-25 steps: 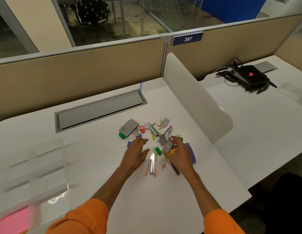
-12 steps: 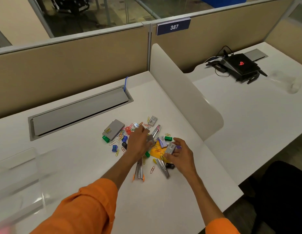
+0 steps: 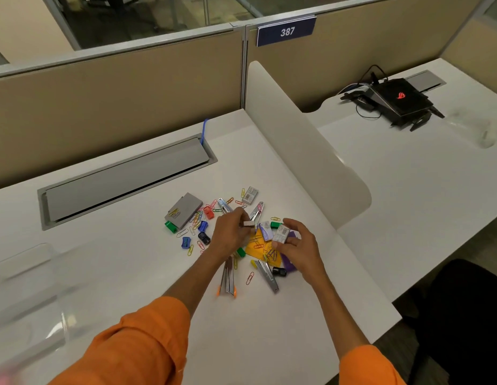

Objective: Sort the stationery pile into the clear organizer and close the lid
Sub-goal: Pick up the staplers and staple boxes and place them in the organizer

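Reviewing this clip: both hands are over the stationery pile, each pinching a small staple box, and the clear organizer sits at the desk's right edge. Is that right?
Not quite. In the head view the clear organizer sits at the desk's left edge, not the right. The rest holds: the left hand and right hand are over the stationery pile, each pinching a small staple box.

Orange sleeves (image 3: 142, 337) frame a white desk (image 3: 269, 329). The pile holds multicoloured paper clips (image 3: 196, 219), blue sharpeners (image 3: 185, 242), green ones (image 3: 170, 227), a yellow-orange pad (image 3: 255, 247), a purple pad (image 3: 289, 265) and grey staple boxes (image 3: 249, 195). The sign (image 3: 286, 31) is navy with white digits.
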`<action>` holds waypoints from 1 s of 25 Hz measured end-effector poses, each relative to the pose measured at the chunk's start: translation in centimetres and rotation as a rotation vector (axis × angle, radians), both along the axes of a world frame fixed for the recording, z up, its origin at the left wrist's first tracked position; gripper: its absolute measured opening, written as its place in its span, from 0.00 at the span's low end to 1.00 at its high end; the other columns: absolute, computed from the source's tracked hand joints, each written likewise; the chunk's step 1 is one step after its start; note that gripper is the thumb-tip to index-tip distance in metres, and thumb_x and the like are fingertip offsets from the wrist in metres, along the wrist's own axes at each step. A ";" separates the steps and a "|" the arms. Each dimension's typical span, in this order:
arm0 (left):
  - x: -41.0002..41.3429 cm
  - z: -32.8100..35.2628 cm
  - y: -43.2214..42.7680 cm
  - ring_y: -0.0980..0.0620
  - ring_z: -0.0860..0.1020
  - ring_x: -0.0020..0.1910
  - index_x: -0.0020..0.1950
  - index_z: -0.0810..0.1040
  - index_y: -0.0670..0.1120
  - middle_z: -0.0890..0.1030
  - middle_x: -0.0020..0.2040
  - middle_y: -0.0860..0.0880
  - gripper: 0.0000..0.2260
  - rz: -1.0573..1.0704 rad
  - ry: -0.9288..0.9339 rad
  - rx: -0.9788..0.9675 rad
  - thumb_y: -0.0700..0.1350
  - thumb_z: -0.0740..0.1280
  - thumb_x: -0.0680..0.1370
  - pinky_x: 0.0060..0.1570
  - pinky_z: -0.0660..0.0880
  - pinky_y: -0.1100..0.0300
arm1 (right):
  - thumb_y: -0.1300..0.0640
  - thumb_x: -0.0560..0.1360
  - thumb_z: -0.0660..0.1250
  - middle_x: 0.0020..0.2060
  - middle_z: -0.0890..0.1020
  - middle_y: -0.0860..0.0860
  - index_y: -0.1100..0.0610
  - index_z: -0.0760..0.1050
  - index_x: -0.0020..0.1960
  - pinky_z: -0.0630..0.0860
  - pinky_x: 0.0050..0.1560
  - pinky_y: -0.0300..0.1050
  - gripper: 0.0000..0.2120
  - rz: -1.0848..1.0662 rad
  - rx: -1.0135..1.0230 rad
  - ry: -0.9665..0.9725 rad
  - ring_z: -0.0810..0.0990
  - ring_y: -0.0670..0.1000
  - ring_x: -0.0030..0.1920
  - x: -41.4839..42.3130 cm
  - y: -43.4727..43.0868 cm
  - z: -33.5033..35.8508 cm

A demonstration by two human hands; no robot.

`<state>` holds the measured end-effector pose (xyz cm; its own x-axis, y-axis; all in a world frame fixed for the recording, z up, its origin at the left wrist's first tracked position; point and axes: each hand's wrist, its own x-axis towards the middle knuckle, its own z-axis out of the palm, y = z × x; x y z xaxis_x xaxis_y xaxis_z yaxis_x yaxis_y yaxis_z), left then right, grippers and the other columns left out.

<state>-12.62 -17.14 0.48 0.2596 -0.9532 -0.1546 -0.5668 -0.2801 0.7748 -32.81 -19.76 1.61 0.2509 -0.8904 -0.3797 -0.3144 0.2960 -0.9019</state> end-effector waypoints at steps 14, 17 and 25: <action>2.1 3.7 -1.0 0.51 0.72 0.31 0.51 0.76 0.43 0.72 0.39 0.46 0.14 0.377 0.949 0.179 0.54 0.64 0.80 0.32 0.74 0.58 | 0.53 0.63 0.81 0.53 0.80 0.48 0.48 0.77 0.53 0.81 0.43 0.42 0.21 0.184 -0.095 0.233 0.82 0.49 0.49 1.3 -2.5 1.7; 2.8 3.5 -2.0 0.53 0.68 0.28 0.43 0.74 0.44 0.73 0.33 0.49 0.18 0.278 0.508 0.142 0.60 0.69 0.76 0.26 0.66 0.63 | 0.52 0.64 0.80 0.55 0.76 0.49 0.47 0.73 0.61 0.77 0.46 0.41 0.29 0.431 -0.286 0.503 0.77 0.49 0.52 1.6 -3.7 1.4; 5.7 2.8 -6.9 0.49 0.78 0.59 0.72 0.66 0.54 0.73 0.60 0.45 0.29 -0.307 -0.493 0.149 0.46 0.74 0.74 0.44 0.73 0.56 | 0.48 0.61 0.80 0.54 0.73 0.52 0.46 0.73 0.65 0.77 0.46 0.48 0.34 0.690 -0.444 0.790 0.75 0.53 0.52 2.9 -6.1 0.7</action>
<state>-6.94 -24.09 3.32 0.0511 -0.9732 -0.2240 -0.9218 -0.1323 0.3643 -29.93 -25.84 2.31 0.5700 -0.7504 -0.3345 -0.8131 -0.4568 -0.3608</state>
